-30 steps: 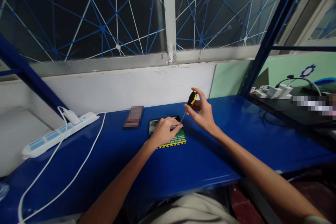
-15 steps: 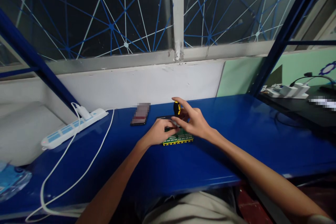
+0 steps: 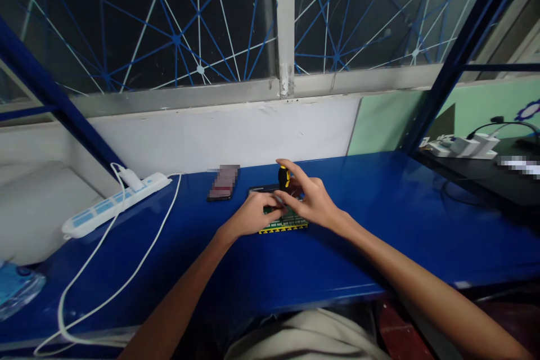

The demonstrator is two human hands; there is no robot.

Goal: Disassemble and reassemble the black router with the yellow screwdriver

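Head view: screwdriver now near upright over the board; a second ago it leaned right. My right hand is closed round its handle, forefinger at the top. My left hand has fingers bunched over the board, under the handle; can't tell what they pinch. Board lies mid desk, well back from the near edge. Phone left, strip farther left, wall behind; widest desk stretch runs right.

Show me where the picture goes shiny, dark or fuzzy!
Head view: soft shine on the blue table, dark window glass behind; head view: flat dark device mostly pixelated; head view: markings on the green board look too fuzzy to read.
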